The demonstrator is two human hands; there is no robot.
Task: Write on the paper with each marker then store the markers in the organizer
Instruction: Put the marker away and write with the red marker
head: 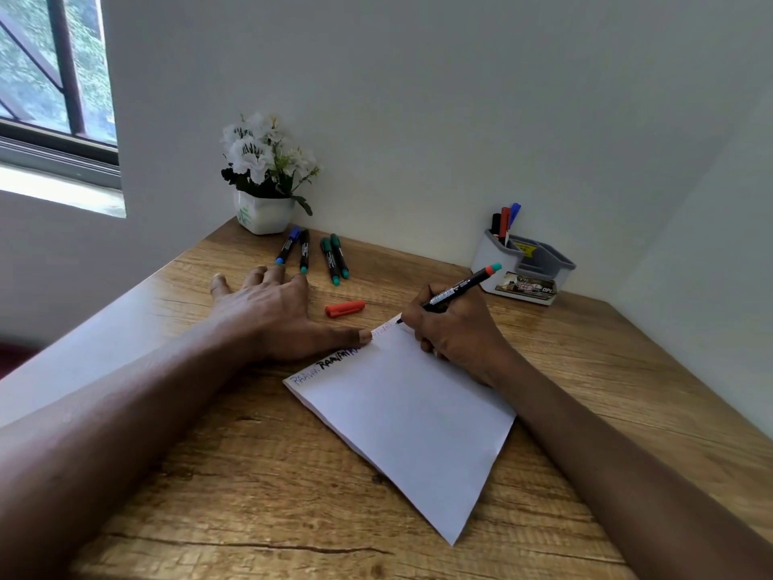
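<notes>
A white sheet of paper (412, 420) lies slanted on the wooden desk (259, 475), with blue and black lettering along its top edge. My right hand (458, 332) grips an uncapped black marker with a red band (460, 286), its tip touching the paper's top corner. Its red cap (345, 308) lies on the desk just left of that corner. My left hand (272, 313) rests flat, fingers spread, thumb pressing the paper's top edge. Several capped markers (318, 255) lie in a row beyond my left hand. A grey organizer (523, 265) at the back right holds three markers (505, 221).
A white pot of white flowers (265, 177) stands in the desk's back left corner against the wall. A window (50, 77) is at the far left. The wall closes in on the desk's right side.
</notes>
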